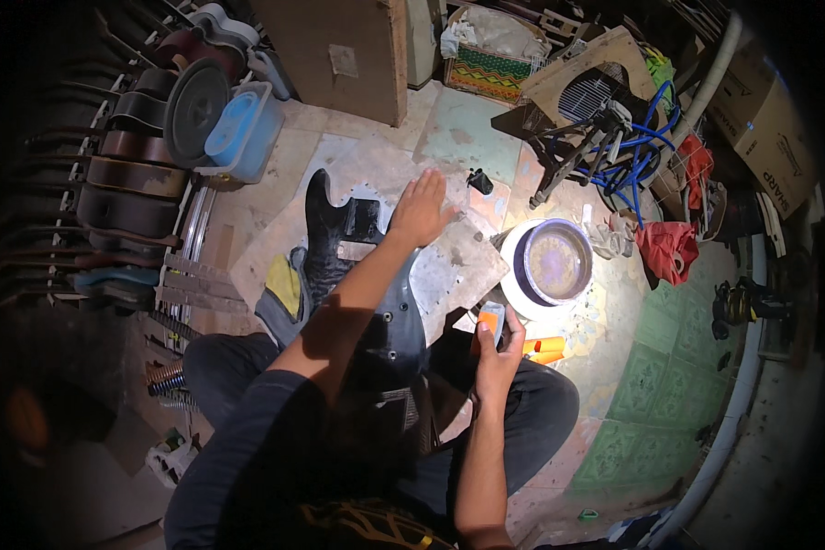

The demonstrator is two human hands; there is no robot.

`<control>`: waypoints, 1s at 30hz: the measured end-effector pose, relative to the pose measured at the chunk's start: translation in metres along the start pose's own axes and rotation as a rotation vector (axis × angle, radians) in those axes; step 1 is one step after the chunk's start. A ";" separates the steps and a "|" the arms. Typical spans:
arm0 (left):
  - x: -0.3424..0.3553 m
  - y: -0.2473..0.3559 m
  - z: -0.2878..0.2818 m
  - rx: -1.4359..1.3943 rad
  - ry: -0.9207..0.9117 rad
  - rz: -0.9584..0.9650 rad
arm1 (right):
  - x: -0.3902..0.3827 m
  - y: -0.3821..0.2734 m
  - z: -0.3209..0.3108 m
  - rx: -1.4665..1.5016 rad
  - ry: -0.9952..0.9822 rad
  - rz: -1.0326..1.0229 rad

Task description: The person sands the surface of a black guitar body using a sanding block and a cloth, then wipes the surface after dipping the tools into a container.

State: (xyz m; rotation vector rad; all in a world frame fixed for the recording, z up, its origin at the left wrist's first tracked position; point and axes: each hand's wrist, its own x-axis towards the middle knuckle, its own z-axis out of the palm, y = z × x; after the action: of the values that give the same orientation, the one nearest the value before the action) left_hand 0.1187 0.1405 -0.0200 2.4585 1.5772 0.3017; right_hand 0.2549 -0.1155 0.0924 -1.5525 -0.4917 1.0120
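Note:
A dark guitar body (399,312) lies on a pale, worn board (463,275) between my bent legs. My left hand (417,211) is open, fingers stretched out over the body's upper right and the board beside it; whether it presses down, I cannot tell. My right hand (500,357), low to the right of the body, grips a small orange and grey block (489,319). Orange objects (546,345) lie just right of that hand. A yellow and grey cloth (284,289) sits at the body's left edge.
A bowl (555,264) stands at right, a small dark object (478,181) behind it. Guitar bodies (128,211) are racked at left beside plastic containers (232,133). A wooden panel (330,50), patterned box (486,78), blue hose (632,174), red bag (665,247) and cartons (779,147) surround the floor area.

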 end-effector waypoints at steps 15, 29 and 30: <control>-0.293 0.054 -0.040 -0.041 -0.254 0.449 | -0.004 0.013 -0.012 -0.018 -0.107 -0.109; -0.229 0.052 -0.016 -0.093 -0.155 0.319 | -0.028 0.030 -0.050 0.089 -0.279 0.012; -0.232 0.049 -0.016 -0.107 -0.157 0.385 | -0.028 0.028 -0.047 0.083 -0.285 0.004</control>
State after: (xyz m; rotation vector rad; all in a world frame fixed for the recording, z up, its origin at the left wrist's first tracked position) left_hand 0.0620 -0.0894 -0.0055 2.6145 0.9944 0.2368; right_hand 0.2722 -0.1718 0.0737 -1.3425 -0.6348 1.2489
